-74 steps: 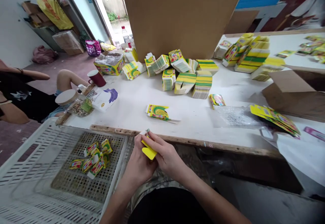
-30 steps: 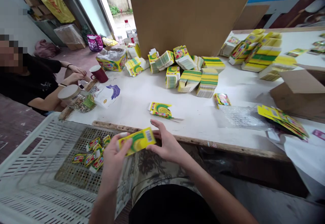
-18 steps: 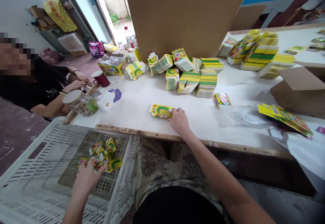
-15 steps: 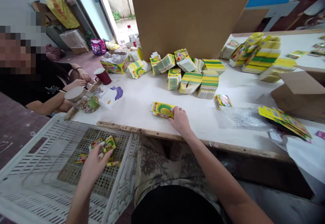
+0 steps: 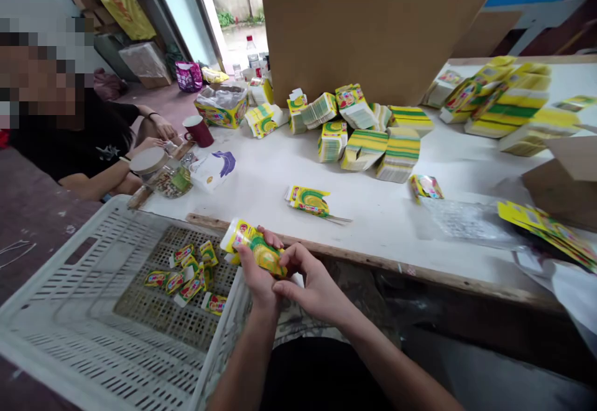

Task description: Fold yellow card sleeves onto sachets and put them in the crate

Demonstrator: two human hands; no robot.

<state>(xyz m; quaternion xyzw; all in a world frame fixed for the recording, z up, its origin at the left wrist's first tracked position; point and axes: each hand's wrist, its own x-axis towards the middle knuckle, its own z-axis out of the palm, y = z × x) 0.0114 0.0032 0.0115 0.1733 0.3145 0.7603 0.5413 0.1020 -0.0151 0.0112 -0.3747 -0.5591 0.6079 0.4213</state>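
Note:
In front of my lap, above the table edge, I hold a yellow-and-green printed carton (image 5: 261,252). My left hand (image 5: 259,280) is closed around its body, thumb on the near side, with white flaps standing out at the far left end. The fingers of my right hand (image 5: 310,280) are pinched at the carton's right end. Another yellow-green carton (image 5: 308,201), looking flat, lies on the white table (image 5: 261,175) beyond my hands. To the left, several small folded cartons (image 5: 191,286) lie scattered in a white plastic crate (image 5: 56,280).
Bundles of flat cartons (image 5: 364,148) lie along a tall cardboard box (image 5: 373,32). A lidded jar (image 5: 163,175), a tissue box (image 5: 212,171) and a mug (image 5: 199,131) stand at the left, near a seated person (image 5: 102,162). Bubble wrap (image 5: 466,221) is at the right.
My left hand has come up out of the crate to the carton, and my right hand has brought this carton from the table toward my lap. The view has shifted slightly.

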